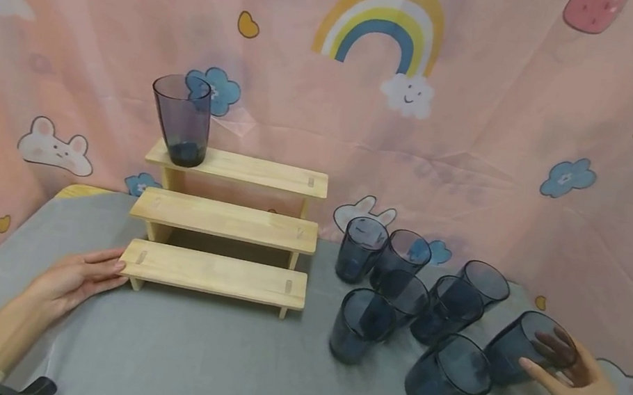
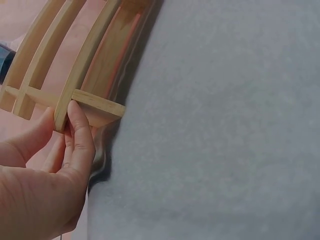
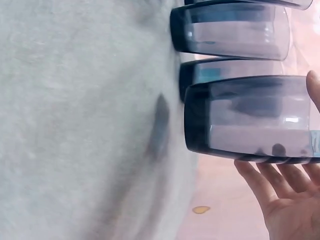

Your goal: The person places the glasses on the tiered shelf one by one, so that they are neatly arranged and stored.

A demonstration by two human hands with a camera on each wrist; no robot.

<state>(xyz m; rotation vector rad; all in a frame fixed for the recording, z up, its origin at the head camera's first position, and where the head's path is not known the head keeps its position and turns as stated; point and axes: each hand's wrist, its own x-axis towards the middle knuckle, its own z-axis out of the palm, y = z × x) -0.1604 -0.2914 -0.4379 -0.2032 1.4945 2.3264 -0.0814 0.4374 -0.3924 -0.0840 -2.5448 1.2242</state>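
Observation:
A three-step wooden stand (image 1: pixel 214 273) is on the grey-covered table, with one dark translucent glass (image 1: pixel 187 132) on the left end of its top step. My left hand (image 1: pixel 76 279) pinches the left end of the lowest step, thumb on one face and fingers on the other in the left wrist view (image 2: pixel 70 150). At the right, my right hand (image 1: pixel 590 394) holds a blue-grey glass (image 1: pixel 512 352) near its rim. The right wrist view has the thumb on one side of this glass (image 3: pixel 250 120) and the fingers on the other. Whether its base touches the table I cannot tell.
Several more blue-grey glasses cluster between the stand and my right hand, the nearest glass (image 1: pixel 443 379) toward the front and another glass (image 1: pixel 360 329) closer to the stand. A pink patterned cloth (image 1: pixel 493 59) hangs behind the table. A black object (image 1: pixel 25 388) lies by my left sleeve.

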